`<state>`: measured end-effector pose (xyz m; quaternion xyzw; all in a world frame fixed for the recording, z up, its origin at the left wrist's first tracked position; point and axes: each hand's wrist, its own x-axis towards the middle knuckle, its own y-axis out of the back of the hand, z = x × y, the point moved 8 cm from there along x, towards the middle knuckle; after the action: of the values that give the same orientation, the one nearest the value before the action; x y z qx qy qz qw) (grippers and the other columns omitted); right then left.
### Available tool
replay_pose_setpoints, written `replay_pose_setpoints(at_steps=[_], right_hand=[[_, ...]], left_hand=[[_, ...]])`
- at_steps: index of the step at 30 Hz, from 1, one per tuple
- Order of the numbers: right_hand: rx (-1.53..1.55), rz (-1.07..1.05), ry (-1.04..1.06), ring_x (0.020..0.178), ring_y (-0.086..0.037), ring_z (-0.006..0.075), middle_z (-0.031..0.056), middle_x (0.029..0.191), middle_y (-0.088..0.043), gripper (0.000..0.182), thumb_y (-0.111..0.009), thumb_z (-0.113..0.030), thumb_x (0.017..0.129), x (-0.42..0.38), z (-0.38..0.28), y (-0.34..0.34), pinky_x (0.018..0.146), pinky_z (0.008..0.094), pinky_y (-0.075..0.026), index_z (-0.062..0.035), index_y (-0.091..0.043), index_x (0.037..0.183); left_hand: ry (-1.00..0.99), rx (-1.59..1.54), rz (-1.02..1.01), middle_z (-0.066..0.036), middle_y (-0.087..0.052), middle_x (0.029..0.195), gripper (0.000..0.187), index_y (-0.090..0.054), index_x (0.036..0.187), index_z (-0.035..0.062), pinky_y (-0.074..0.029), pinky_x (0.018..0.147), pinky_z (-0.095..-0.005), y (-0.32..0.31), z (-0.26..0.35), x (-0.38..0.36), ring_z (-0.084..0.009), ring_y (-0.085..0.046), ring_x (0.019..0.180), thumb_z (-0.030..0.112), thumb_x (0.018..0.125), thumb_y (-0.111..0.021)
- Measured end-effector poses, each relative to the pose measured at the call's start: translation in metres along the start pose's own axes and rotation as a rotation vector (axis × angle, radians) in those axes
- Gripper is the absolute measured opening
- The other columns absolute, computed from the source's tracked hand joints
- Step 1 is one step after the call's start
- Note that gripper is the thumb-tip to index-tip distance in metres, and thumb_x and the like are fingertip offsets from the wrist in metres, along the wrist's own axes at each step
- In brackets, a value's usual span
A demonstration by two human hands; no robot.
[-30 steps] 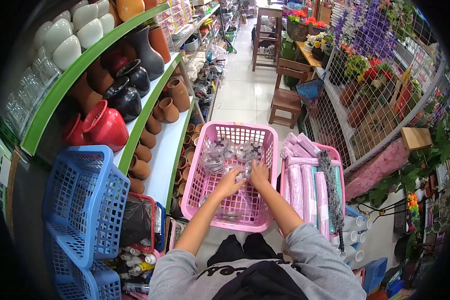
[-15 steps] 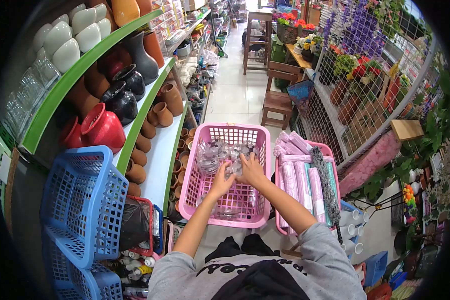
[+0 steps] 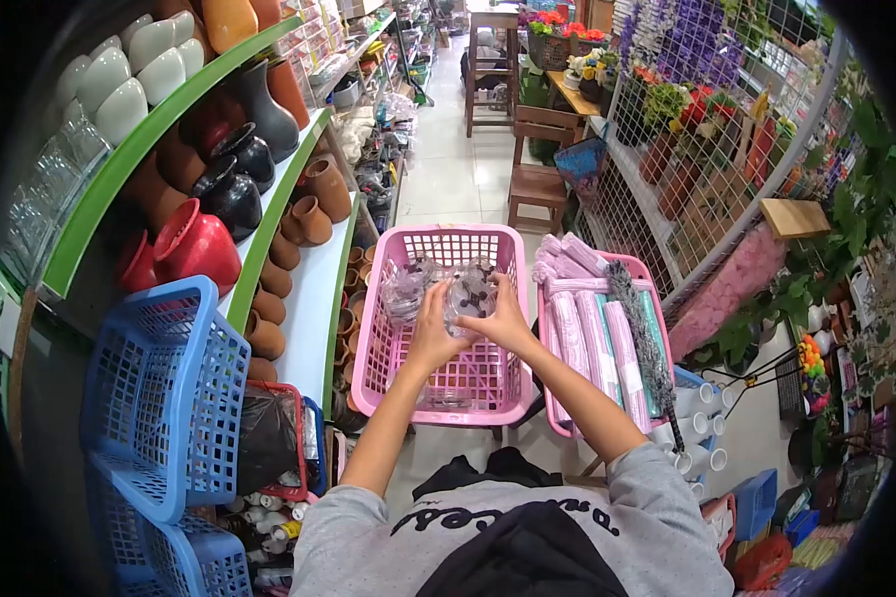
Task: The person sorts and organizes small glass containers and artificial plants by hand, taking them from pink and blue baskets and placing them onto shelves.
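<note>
A pink plastic basket (image 3: 516, 398) stands in front of me with several clear, round, shallow pieces inside, which look like plastic containers or lids (image 3: 402, 298). Between both hands, over the basket, is a clear round container (image 3: 471, 292) with dark spots showing on it or through it. My left hand (image 3: 436, 333) curves around its left side, fingers closed against it. On the opposite side my right hand (image 3: 508, 320) grips it, with the thumb reaching across the near edge. Its exact kind and any others stacked beneath it are hidden.
To the right, another pink basket (image 3: 664, 328) holds wrapped pink rolls and a grey fluffy duster (image 3: 634, 328). Blue baskets (image 3: 169, 398) stack at left beside shelves of clay pots (image 3: 312, 221) and a red vase (image 3: 197, 247). A wooden chair (image 3: 538, 189) stands ahead.
Both hands have come up from among the clear pieces and now hold one round container between them. The view has shifted slightly, so the baskets appear a little higher and further left.
</note>
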<state>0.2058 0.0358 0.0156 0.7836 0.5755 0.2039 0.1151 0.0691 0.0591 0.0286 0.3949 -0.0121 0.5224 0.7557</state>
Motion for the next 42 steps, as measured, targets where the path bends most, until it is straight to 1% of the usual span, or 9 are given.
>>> replay_pose_setpoints(at_steps=[6,11,14,18,24,31,38,41,42], right_hand=[[-0.095,0.046,0.173,0.112,-0.047,0.0411,0.0283,0.119,-0.042,0.098,-0.08,-0.04,0.058,-0.018,-0.022,0.016,0.096,0.0446,-0.04,0.0026,-0.029,0.129],[0.303,0.147,0.018,0.1,-0.052,0.0207,0.0143,0.115,-0.048,0.052,-0.061,-0.029,0.089,-0.037,0.027,0.081,0.083,0.0332,-0.046,-0.0034,-0.037,0.127],[0.093,0.486,-0.049,0.09,-0.054,0.0179,0.011,0.106,-0.054,0.032,-0.061,-0.015,0.086,-0.062,0.075,0.168,0.078,0.0305,-0.046,-0.0023,-0.049,0.112],[-0.625,0.6,-0.28,0.108,-0.051,0.0364,0.0191,0.111,-0.056,0.038,-0.056,-0.016,0.082,-0.107,0.157,0.253,0.092,0.0476,-0.04,-0.0008,-0.052,0.116],[-0.646,0.347,-0.581,0.115,-0.049,0.0348,0.018,0.12,-0.054,0.045,-0.058,-0.022,0.084,-0.13,0.208,0.258,0.095,0.0555,-0.035,-0.0056,-0.049,0.125],[-0.728,0.324,-0.418,0.099,-0.054,0.0422,0.022,0.111,-0.049,0.049,-0.054,-0.014,0.077,-0.117,0.186,0.263,0.085,0.0518,-0.044,-0.0056,-0.045,0.124],[-0.572,0.243,-0.198,0.089,-0.057,0.0431,0.0271,0.092,-0.061,0.044,-0.054,-0.02,0.082,-0.081,0.039,0.256,0.079,0.0497,-0.044,-0.0038,-0.044,0.122],[-0.322,0.033,0.128,0.092,-0.057,0.042,0.0243,0.094,-0.062,0.033,-0.056,-0.019,0.084,-0.069,-0.011,0.204,0.081,0.0461,-0.044,-0.0006,-0.054,0.111],[-0.311,-0.093,0.212,0.097,-0.057,0.041,0.0261,0.098,-0.06,0.041,-0.054,-0.016,0.083,-0.066,-0.026,0.186,0.084,0.046,-0.043,0.0001,-0.048,0.12]], left_hand=[[0.039,-0.086,-0.038,-0.019,-0.049,0.124,0.098,-0.037,0.129,0.0025,-0.039,0.1,-0.0433,-0.009,0.001,0.005,-0.0355,-0.047,0.117,0.026,0.047,-0.087],[0.022,-0.288,-0.027,-0.019,-0.055,0.113,0.093,-0.042,0.123,-0.0014,-0.043,0.094,-0.0386,-0.042,0.03,0.023,-0.0312,-0.056,0.106,0.035,0.05,-0.087],[-0.039,-0.327,-0.076,-0.019,-0.056,0.113,0.092,-0.042,0.122,-0.001,-0.044,0.094,-0.0379,-0.073,0.062,0.03,-0.0307,-0.057,0.106,0.034,0.05,-0.087],[-0.105,-0.468,-0.215,-0.016,-0.057,0.113,0.093,-0.037,0.126,0.0005,-0.045,0.093,-0.0347,-0.124,0.1,0.034,-0.0249,-0.057,0.105,0.027,0.052,-0.087],[-0.089,-0.541,-0.33,-0.014,-0.056,0.113,0.094,-0.034,0.128,0.004,-0.043,0.095,-0.0345,-0.177,0.123,0.035,-0.0236,-0.056,0.106,0.023,0.053,-0.087],[-0.086,-0.583,-0.29,-0.015,-0.057,0.111,0.094,-0.035,0.127,0.0016,-0.044,0.094,-0.0345,-0.174,0.114,0.037,-0.0247,-0.057,0.105,0.025,0.052,-0.087],[-0.023,-0.513,-0.171,-0.014,-0.051,0.118,0.097,-0.032,0.128,0.0019,-0.043,0.096,-0.0337,-0.116,0.084,0.041,-0.0223,-0.053,0.109,0.02,0.051,-0.088],[-0.061,-0.43,-0.039,-0.014,-0.053,0.117,0.099,-0.031,0.13,0.0025,-0.043,0.095,-0.0341,-0.076,0.07,0.038,-0.023,-0.053,0.109,0.022,0.052,-0.088],[-0.05,-0.415,-0.009,-0.014,-0.053,0.117,0.099,-0.031,0.13,0.0025,-0.043,0.095,-0.0341,-0.063,0.063,0.035,-0.023,-0.053,0.109,0.022,0.052,-0.088]])
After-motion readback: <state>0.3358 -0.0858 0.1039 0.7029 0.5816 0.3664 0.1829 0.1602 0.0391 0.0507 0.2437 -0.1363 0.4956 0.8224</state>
